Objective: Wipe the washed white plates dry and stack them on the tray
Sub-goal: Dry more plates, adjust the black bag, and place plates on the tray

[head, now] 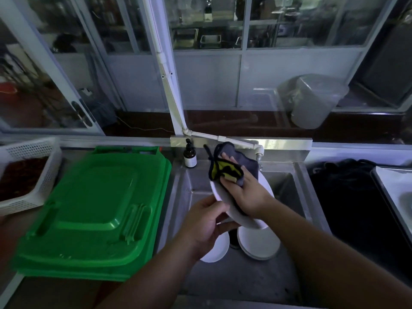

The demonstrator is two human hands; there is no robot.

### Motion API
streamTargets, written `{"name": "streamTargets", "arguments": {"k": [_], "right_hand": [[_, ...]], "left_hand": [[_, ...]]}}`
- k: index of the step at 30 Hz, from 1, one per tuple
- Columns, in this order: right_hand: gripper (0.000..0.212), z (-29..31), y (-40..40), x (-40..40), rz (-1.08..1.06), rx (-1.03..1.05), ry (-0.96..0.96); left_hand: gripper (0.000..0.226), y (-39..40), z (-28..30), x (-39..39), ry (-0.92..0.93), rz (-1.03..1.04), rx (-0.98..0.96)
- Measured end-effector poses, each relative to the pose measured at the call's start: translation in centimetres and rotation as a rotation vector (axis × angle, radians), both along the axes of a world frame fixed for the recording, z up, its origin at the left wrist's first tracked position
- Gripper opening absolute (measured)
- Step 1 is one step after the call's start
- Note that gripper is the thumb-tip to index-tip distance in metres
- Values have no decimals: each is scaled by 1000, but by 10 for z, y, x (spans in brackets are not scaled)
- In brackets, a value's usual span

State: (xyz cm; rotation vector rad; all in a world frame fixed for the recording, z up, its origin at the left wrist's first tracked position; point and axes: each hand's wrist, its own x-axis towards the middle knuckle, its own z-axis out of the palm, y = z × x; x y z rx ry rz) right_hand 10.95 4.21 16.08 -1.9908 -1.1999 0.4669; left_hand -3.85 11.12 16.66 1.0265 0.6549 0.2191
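**Sink in the middle, tray to its left**

The sink [289, 188] sits centre, with the tray [93, 215] on the counter to its left and a basket [33, 157] further left. A pump bottle [190, 155] stands at the sink's back left corner. Two plates [259, 244] lie in the basin — a third plate [219, 194] is held above them, between left hand [205, 226] and right hand [247, 192], a cloth [229, 166] on it.

Dim overall, bluish cast. Glare on steel backsplash [278, 142] behind sink. Green tray [93, 210] smeared by motion blur. Wide-angle bending of frame edges; glass partition [207, 23] reflections murky, sink basin [289, 192] shadowed.
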Motion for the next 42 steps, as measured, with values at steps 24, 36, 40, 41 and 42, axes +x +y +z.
{"name": "streamTargets", "arguments": {"k": [24,36,40,41,42], "right_hand": [[65,13,8,6,50,-9,-66],[51,14,15,63,-316,-256,55],[41,13,0,83,-378,-168,313],[39,11,-5,88,-391,-126,398],[34,11,-10,91,-401,-76,488]], "left_hand": [[35,0,11,9,-35,54,-36],[35,-2,24,7,-56,55,-5],[29,6,16,4,-32,86,-14],[29,8,16,4,-47,87,-24],[31,10,15,4,-62,84,-32]]}}
